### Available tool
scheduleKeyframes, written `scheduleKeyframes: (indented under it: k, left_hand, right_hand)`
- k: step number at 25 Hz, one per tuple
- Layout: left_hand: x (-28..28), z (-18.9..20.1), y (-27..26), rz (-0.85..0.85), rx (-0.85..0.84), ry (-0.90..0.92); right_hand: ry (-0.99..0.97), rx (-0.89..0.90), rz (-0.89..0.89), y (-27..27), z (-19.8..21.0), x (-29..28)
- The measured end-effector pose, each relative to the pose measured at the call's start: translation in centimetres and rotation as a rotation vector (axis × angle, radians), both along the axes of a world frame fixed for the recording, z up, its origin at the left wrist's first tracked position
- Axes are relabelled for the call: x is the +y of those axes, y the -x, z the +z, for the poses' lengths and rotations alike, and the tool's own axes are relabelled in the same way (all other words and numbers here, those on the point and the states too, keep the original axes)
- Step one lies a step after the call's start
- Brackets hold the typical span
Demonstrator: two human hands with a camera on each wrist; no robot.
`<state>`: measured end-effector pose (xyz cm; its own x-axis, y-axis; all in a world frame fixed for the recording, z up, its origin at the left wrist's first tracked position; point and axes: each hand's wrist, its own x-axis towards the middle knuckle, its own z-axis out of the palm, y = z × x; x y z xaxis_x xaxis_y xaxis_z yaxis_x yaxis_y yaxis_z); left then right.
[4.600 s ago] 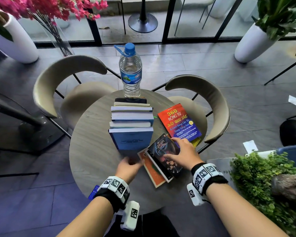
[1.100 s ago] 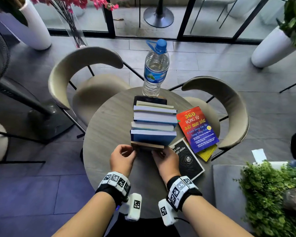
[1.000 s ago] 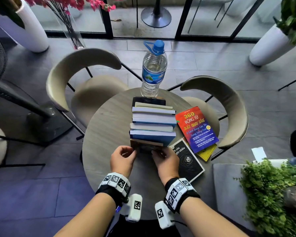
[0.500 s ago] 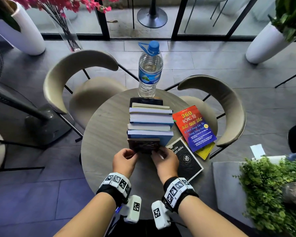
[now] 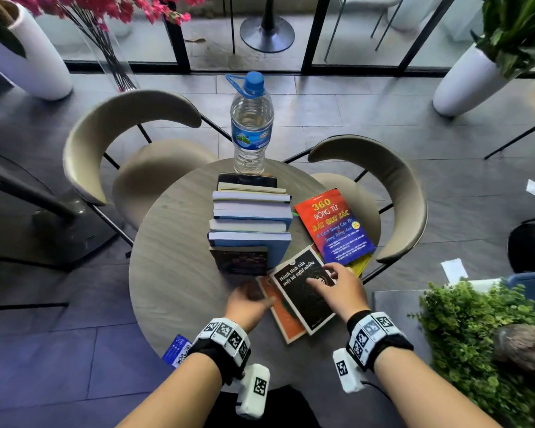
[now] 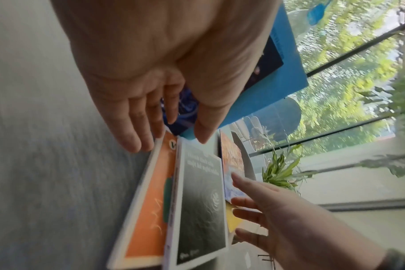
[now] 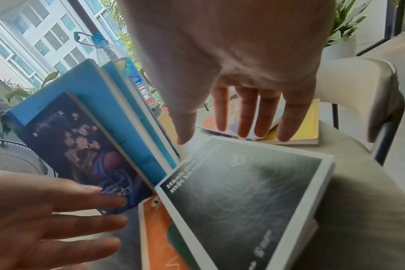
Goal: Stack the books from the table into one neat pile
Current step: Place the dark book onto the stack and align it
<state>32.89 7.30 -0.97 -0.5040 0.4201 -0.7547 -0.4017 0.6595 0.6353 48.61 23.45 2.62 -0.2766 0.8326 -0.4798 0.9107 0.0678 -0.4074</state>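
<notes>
A row of books (image 5: 250, 217) stands on edge across the middle of the round table (image 5: 173, 273). A dark-covered book (image 5: 238, 259) (image 7: 81, 146) leans against its near end. In front of it a black book (image 5: 303, 295) (image 7: 243, 191) lies flat, overlapping an orange book (image 5: 286, 319) (image 6: 148, 210). My left hand (image 5: 260, 299) (image 6: 169, 127) has straight fingers at the orange book's left edge. My right hand (image 5: 325, 278) (image 7: 234, 135) is spread over the black book's far end and holds nothing. A red book (image 5: 334, 225) lies on a yellow book (image 5: 360, 264) to the right.
A water bottle (image 5: 252, 125) stands at the table's far edge behind the row. Two beige chairs (image 5: 130, 143) (image 5: 393, 193) flank the far side. A leafy plant (image 5: 476, 335) is close on the right. A blue card (image 5: 176, 350) sits at the near table edge.
Both hands have let go of the dark-covered book, which now stands against the row. They have drawn back and to the right, onto the black and orange books.
</notes>
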Motion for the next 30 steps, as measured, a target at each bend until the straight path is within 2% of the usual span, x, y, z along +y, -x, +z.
scheduleKeyframes:
  k: [5, 13, 17, 20, 26, 30]
  left_hand:
    - [2.1, -1.8, -4.2, 0.147, -0.211, 0.056]
    - [5.0, -1.5, -6.0, 0.237, -0.173, 0.144]
    - [5.0, -1.4, -6.9, 0.117, -0.032, 0.179]
    - [4.4, -1.9, -7.1, -0.058, 0.041, 0.167]
    - [3.3, -1.7, -6.9, -0.143, 0.030, 0.015]
    - [3.2, -0.5, -5.4, -0.288, 0.141, -0.119]
  right_hand:
    - [0.017, -0.042, 0.007, -1.1, -1.5, -0.5]
    - [0.031, -0.110, 0.057, -1.1, -1.7, -0.7]
    - [0.064, -0.068, 0.028, -2.6, -2.0, -0.8]
    - [0.093, -0.041, 0.010, -3.4, -2.3, -0.9]
    - [0.201, 0.077, -0.029, -4.8, -3.4, -0.1]
    - [0.327, 0.218, -0.053, -4.5, -3.1, 1.2]
